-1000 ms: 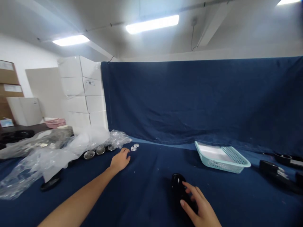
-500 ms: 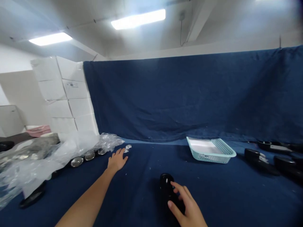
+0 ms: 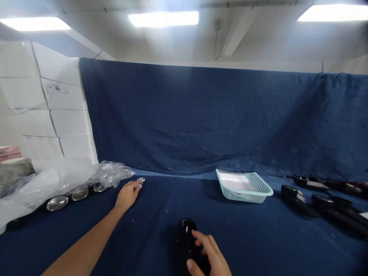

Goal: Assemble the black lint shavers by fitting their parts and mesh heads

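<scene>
My left hand (image 3: 128, 196) reaches out over the blue cloth, its fingers closed in a pinch at a small whitish clear piece (image 3: 140, 180), perhaps plastic. Close to me, my right hand (image 3: 212, 256) curves round the right side of a glossy black rounded object (image 3: 185, 234). The thumb lies near its lower part and the index finger touches close to its top, beside a small white mark. The black object's lower end runs into the dark bottom of the view, so its kind is unclear.
A light blue basket (image 3: 244, 196) holding white sheets stands at the back right. Black devices (image 3: 299, 203) lie farther right. On the left are round shiny-topped black items (image 3: 79, 193), clear plastic wrap (image 3: 112, 172) and stacked white boxes (image 3: 70, 122). A blue curtain (image 3: 186, 122) hangs behind.
My left fingers, spread beside the small clear piece before, have closed on it. My right hand stays at the black object. The view has turned slightly to the right.
</scene>
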`<state>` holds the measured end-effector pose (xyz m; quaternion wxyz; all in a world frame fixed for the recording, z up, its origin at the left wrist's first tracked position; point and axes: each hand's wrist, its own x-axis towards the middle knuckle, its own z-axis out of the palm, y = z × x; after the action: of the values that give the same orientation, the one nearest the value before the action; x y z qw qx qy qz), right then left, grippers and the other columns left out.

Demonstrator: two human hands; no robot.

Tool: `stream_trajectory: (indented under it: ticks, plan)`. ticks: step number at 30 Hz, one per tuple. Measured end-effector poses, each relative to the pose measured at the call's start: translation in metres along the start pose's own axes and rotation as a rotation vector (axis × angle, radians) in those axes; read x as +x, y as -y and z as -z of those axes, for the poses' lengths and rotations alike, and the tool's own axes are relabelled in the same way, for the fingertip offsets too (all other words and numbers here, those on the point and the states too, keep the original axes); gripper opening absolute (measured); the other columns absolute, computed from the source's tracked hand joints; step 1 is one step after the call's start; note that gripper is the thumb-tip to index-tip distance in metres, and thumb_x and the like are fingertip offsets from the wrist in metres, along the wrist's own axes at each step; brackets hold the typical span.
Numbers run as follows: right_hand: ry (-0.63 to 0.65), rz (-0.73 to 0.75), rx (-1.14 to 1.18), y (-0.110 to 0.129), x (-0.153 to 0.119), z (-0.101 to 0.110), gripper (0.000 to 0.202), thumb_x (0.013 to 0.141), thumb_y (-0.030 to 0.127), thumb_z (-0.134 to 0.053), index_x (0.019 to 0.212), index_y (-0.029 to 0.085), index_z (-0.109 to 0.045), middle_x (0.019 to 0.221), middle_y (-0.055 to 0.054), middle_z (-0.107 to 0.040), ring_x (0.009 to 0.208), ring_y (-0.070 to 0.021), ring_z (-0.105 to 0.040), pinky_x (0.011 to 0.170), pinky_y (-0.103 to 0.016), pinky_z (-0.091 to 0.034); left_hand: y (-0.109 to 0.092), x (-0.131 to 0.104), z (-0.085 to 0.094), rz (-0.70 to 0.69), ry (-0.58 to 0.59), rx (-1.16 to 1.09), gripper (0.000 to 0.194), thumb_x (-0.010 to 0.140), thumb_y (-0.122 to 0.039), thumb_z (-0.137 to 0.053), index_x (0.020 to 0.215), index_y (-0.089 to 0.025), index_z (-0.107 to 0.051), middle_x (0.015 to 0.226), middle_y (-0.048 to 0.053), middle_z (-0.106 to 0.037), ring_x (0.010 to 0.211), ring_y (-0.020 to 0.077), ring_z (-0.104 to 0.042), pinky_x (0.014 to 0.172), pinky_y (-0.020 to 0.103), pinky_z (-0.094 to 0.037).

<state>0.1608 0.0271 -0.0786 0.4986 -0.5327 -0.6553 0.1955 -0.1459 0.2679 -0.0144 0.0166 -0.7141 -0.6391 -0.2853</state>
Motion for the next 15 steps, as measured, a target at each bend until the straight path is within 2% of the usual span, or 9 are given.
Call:
stream_trajectory:
  ticks: [4, 7, 10, 13, 15]
  plan:
    - [0.028, -0.022, -0.010, 0.020, -0.001, 0.012, 0.054, 0.075, 0.027, -0.062, 0.127, 0.035, -0.053, 0.104, -0.004, -0.062, 0.089, -0.0224, -0.063, 0.080, -0.034, -0.052, -0.033, -0.030, 0.004, -0.048, -0.035, -0.180, 0.037, 0.089, -0.036, -0.042, 0.114, -0.019, -0.063, 0.122, 0.005, -0.062, 0.112, 0.0210, -0.058, 0.101, 0.029, -0.043]
    - [0.068, -0.016, -0.018, 0.034, -0.002, 0.021, 0.052, 0.079, 0.027, -0.061, 0.129, 0.033, -0.052, 0.106, -0.004, -0.061, 0.091, -0.0207, -0.062, 0.084, -0.034, -0.051, -0.075, -0.075, 0.010, -0.123, -0.004, -0.323, 0.038, 0.091, -0.041, -0.042, 0.115, -0.019, -0.062, 0.122, 0.004, -0.062, 0.107, 0.0194, -0.061, 0.094, 0.028, -0.049]
    - [0.074, -0.012, -0.018, 0.043, -0.003, 0.025, 0.051, 0.080, 0.025, -0.060, 0.129, 0.031, -0.052, 0.106, -0.004, -0.060, 0.093, -0.0201, -0.060, 0.085, -0.034, -0.050, -0.119, -0.126, 0.028, -0.250, 0.081, -0.432, 0.032, 0.091, -0.041, -0.046, 0.111, -0.026, -0.066, 0.125, 0.001, -0.061, 0.107, 0.0181, -0.061, 0.087, 0.027, -0.053]
    - [0.085, 0.003, -0.024, 0.044, -0.005, 0.025, 0.054, 0.079, 0.023, -0.060, 0.131, 0.029, -0.050, 0.106, -0.004, -0.059, 0.091, -0.0197, -0.060, 0.084, -0.034, -0.050, -0.151, -0.160, 0.049, -0.439, 0.164, -0.576, 0.030, 0.093, -0.032, -0.046, 0.115, -0.027, -0.066, 0.127, 0.002, -0.060, 0.116, 0.0179, -0.056, 0.103, 0.033, -0.044]
    - [0.088, 0.015, -0.027, 0.043, -0.005, 0.025, 0.055, 0.078, 0.023, -0.060, 0.132, 0.027, -0.049, 0.107, -0.005, -0.059, 0.089, -0.0195, -0.060, 0.083, -0.034, -0.050, -0.162, -0.169, 0.057, -0.472, 0.202, -0.605, 0.029, 0.091, -0.027, -0.048, 0.113, -0.027, -0.067, 0.123, 0.002, -0.063, 0.113, 0.0178, -0.058, 0.104, 0.033, -0.043]
